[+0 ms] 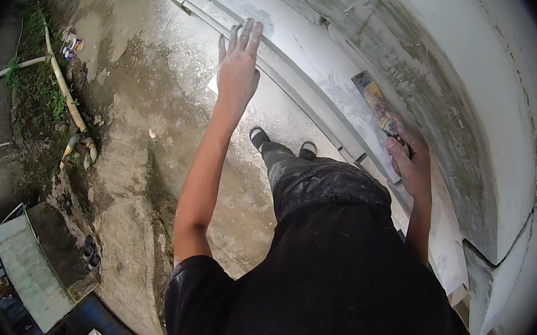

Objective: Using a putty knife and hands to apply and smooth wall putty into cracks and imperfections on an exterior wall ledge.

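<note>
My right hand [413,165] is wrapped round the handle of a putty knife [371,95]. The knife's flat blade is smeared with dried material and points away from me, over the white ledge beside the wall. Whether the blade touches the surface I cannot tell. My left hand [241,67], dusted with white powder, reaches forward with its fingers stretched out at the outer edge of the white ledge [302,51]. Nothing shows in that hand. Along the right, a rough grey-green band of wall [433,97] runs between smoother whitish surfaces.
Stained concrete ground [140,109] lies below on the left, with my sandalled feet beside the ledge. Farther left are a pipe [62,87], green weeds and some litter [73,44]. A pale slab [33,271] and dark footwear [90,250] are at lower left. A crack crosses the right wall.
</note>
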Demonstrator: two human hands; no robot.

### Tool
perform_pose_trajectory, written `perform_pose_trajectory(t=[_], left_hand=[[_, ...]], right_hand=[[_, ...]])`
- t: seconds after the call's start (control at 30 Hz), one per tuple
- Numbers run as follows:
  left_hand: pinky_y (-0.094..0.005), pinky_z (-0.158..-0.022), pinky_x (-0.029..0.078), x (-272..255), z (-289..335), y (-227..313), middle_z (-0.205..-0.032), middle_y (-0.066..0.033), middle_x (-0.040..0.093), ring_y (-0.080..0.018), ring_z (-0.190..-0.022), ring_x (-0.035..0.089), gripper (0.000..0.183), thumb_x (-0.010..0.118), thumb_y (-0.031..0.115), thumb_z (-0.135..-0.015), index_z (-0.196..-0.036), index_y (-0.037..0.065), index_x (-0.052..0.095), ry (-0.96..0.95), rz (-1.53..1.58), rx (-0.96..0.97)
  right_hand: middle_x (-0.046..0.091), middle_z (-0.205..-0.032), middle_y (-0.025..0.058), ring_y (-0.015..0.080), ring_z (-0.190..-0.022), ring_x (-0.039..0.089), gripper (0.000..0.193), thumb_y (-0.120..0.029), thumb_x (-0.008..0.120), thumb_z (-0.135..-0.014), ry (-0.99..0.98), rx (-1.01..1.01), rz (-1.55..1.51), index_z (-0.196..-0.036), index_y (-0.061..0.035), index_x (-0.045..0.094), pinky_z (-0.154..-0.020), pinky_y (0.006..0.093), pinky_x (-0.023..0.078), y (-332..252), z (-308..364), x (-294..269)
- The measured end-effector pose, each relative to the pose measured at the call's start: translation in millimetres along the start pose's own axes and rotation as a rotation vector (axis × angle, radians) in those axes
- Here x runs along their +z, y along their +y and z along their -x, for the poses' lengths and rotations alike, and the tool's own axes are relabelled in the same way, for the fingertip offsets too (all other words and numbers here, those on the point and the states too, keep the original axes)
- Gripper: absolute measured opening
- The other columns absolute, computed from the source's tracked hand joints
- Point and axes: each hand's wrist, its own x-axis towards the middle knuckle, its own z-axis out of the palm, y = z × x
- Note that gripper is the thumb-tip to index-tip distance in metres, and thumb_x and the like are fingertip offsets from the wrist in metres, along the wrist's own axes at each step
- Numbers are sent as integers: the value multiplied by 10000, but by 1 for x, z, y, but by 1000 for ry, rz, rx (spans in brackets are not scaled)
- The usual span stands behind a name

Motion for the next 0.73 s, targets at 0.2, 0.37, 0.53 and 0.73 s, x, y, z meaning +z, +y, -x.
perform_pose_trajectory(t=[0.2, 0.37, 0.53, 0.73], left_hand=[[-510, -1222, 243, -4, 38, 63, -1623, -56, 286, -379, -1479, 268, 959, 512, -149, -692, -1564, 180, 289, -97, 255, 264], [-531, -1198, 279, -14, 41, 44, -1607, -95, 311, -418, -1469, 265, 977, 505, -173, -662, -1560, 153, 296, -103, 145, 23], [-533, -1198, 272, -18, 49, 67, -1585, -173, 315, -444, -1456, 274, 871, 520, -120, -720, -1542, 44, 286, -86, 272, -22], [-509, -1211, 250, -15, 75, 130, -1622, -203, 212, -420, -1476, 251, 945, 568, -77, -730, -1582, 126, 216, -174, 552, 99]], right_hand=[[629, -748, 34, 104, -611, 546, 483, -226, 667, -937, 33, -133, 118, -1360, -6, 589, -575, 252, 442, 11, -7, 5], [693, -1153, 246, 278, -1102, 655, 447, -159, 627, -944, 9, -345, 277, -1363, -14, 572, -1023, 358, 435, -25, 1, 14], [597, -1335, 209, 391, -1238, 551, 425, -261, 594, -964, -98, -235, 329, -1346, -74, 599, -1079, 445, 388, -56, -3, 28], [586, -1355, 204, 362, -1292, 528, 485, -198, 602, -948, -120, -183, 326, -1420, -111, 532, -1115, 440, 360, -109, 0, 35]])
